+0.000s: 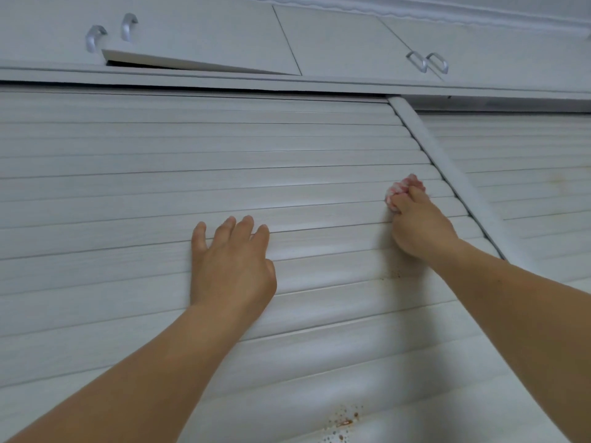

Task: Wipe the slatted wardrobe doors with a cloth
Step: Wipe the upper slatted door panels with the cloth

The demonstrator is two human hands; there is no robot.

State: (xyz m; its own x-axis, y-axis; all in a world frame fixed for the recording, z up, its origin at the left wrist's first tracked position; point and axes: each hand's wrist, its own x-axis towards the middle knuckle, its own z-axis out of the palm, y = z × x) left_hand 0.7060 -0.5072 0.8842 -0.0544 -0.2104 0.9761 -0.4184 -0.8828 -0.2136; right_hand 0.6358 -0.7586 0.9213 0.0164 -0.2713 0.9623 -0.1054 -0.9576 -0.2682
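Observation:
A white slatted wardrobe door (128, 174) fills most of the view, with horizontal slats. My left hand (232, 266) lies flat against the slats near the middle, fingers apart, holding nothing. My right hand (419, 225) is closed around a bunched pink and white cloth (399, 188) and presses it on a slat near the door's right edge. A rounded vertical frame strip (447, 167) borders that edge. A second slatted door (527, 174) sits behind it on the right.
Upper cabinet doors (335, 36) run above, one at the left hanging ajar (198, 60). Silver handles (96, 36) show at top left and silver handles (428, 62) at top right. Brown rusty spots (343, 423) mark a slat at the bottom centre.

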